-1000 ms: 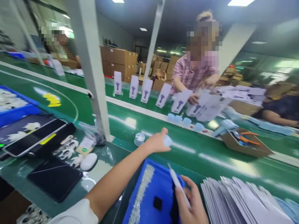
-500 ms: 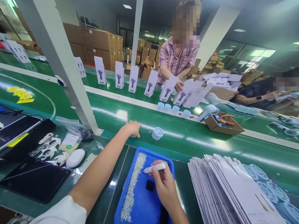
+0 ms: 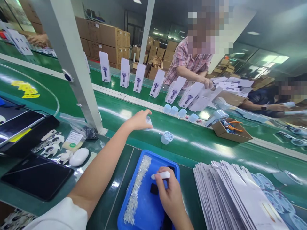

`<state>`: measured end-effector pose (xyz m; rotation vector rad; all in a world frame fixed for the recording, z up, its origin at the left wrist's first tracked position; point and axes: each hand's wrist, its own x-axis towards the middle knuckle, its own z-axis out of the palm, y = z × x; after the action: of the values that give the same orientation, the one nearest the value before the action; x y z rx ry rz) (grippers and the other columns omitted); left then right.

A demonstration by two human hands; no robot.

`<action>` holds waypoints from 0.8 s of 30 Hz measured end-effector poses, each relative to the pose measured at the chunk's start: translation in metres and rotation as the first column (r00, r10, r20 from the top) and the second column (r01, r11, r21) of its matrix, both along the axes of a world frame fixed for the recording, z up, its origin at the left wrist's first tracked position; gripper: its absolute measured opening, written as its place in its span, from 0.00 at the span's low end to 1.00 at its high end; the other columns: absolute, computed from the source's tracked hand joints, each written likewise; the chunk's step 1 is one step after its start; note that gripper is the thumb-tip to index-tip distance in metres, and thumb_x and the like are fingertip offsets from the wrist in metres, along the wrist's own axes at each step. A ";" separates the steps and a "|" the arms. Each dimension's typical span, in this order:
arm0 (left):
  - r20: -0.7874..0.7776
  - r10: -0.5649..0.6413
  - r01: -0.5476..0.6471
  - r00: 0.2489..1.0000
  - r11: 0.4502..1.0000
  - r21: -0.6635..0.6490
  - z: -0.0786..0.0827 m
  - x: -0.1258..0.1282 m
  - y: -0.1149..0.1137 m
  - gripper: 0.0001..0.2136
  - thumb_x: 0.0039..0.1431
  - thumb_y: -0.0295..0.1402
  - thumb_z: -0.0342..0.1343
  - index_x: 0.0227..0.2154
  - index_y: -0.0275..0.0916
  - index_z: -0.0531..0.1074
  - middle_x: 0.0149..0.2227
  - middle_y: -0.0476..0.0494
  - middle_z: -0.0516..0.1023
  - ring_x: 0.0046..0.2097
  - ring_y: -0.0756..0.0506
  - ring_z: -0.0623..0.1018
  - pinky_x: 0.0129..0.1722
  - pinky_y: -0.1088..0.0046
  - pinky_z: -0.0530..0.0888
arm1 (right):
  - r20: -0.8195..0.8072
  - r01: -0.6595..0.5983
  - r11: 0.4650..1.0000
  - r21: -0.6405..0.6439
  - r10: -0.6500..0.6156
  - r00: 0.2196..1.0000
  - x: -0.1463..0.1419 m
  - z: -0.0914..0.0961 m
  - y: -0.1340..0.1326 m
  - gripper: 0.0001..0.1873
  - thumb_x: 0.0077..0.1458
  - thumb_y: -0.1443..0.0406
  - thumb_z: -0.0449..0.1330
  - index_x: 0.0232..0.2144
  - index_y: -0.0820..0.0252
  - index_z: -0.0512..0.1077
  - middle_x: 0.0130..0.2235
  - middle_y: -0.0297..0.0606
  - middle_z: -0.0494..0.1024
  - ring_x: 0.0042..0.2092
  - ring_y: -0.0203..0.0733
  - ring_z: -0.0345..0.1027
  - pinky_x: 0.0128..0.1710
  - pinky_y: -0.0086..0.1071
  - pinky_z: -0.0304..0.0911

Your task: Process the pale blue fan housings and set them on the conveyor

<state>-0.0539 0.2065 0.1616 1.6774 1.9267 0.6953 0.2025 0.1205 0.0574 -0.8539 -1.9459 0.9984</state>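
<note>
1. Near left, on the glossy green counter (image 3: 96,153): a flat black tablet (image 3: 35,175), with a white oval plastic piece (image 3: 79,157) just beside it.
2. Left hand (image 3: 137,120) is stretched far over the green conveyor belt (image 3: 203,143). Grip is narrow, fingertips pinched on a small round pale-blue plastic cap (image 3: 148,121). Cannot tell whether the cap is on or just above the belt.
3. Judgement: the cap looks light, stiff, thin-walled and smooth, so probably slippery. Best taken across the rim with gentle pressure.
4. A second ribbed-top round cap (image 3: 167,137) stands on the belt, right of that hand and apart from it.
5. Near centre: a blue plastic tray (image 3: 148,207), with a strip of small clear pellets (image 3: 137,188) along its left side.
6. Right hand (image 3: 170,196) is over the tray, grip closed round a slim white pen-shaped tool (image 3: 161,175) held roughly level.
7. Near right: a fanned stack of flat white cartons (image 3: 235,198).
</note>
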 end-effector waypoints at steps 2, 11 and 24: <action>0.068 0.011 -0.015 0.998 0.998 0.063 0.007 0.004 -0.004 0.31 0.48 0.45 0.62 0.53 0.43 0.59 0.48 0.37 0.70 0.44 0.37 0.73 0.38 0.65 0.70 | 0.067 -0.008 0.998 0.068 0.003 0.998 0.002 0.002 0.001 0.07 0.64 0.60 0.54 0.36 0.56 0.68 0.33 0.36 0.74 0.33 0.40 0.69 0.32 0.30 0.65; 0.600 0.016 -0.206 0.800 0.947 0.248 0.021 0.024 -0.004 0.07 0.55 0.36 0.57 0.32 0.39 0.70 0.35 0.45 0.73 0.37 0.45 0.73 0.33 0.71 0.67 | -0.052 0.417 0.908 -0.048 -0.419 0.906 0.026 -0.010 -0.003 0.15 0.63 0.53 0.53 0.38 0.58 0.66 0.31 0.34 0.71 0.28 0.38 0.65 0.29 0.31 0.64; 0.902 -0.051 -0.213 0.428 0.965 0.155 0.037 0.032 -0.011 0.07 0.57 0.34 0.58 0.28 0.35 0.72 0.29 0.46 0.71 0.30 0.49 0.71 0.28 0.74 0.70 | 0.017 0.300 0.953 -0.042 -0.299 0.954 0.028 -0.011 0.000 0.13 0.63 0.55 0.54 0.37 0.58 0.67 0.31 0.35 0.73 0.31 0.41 0.69 0.33 0.33 0.65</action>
<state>-0.0223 0.1956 0.1987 0.9077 1.1108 1.5513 0.2306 0.1208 0.0463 -1.1428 -1.7415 0.8582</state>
